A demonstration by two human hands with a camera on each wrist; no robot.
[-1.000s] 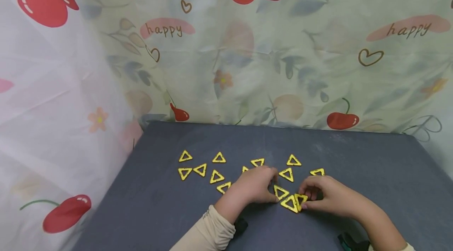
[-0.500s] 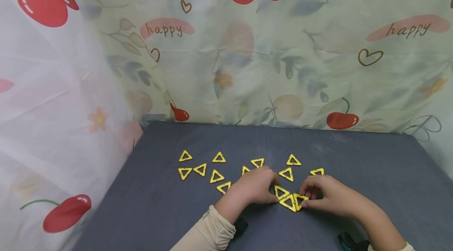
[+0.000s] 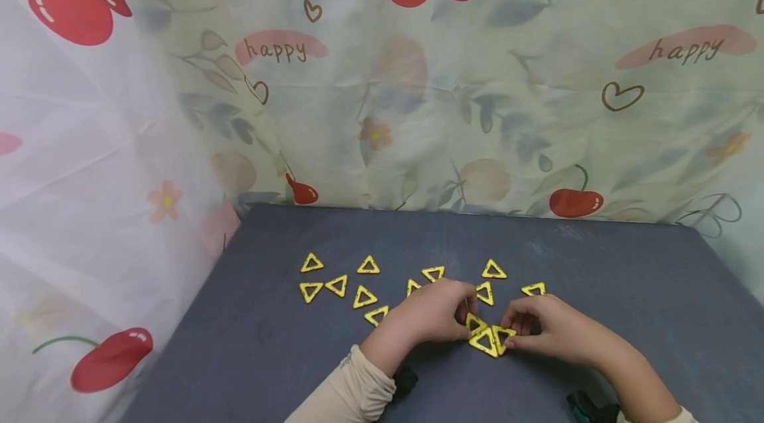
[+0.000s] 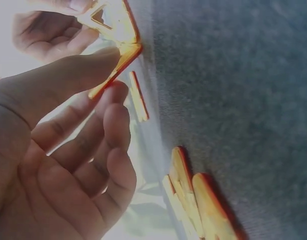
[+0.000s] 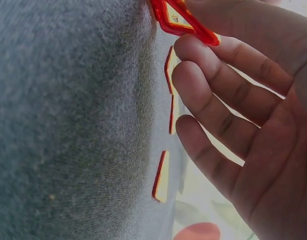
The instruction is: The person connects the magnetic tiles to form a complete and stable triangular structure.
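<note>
Three yellow triangles [image 3: 494, 344], touching, between left hand [image 3: 436, 313] and right hand [image 3: 549, 327], each pinching an outer triangle [image 3: 505, 329]

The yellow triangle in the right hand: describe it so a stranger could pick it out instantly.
Find the dark table in front of the cherry-print cloth. On it, go to the right hand, whose thumb and fingers pinch a hollow yellow triangle. It is the rightmost of a close-set trio, and the only triangle that hand holds.
</note>
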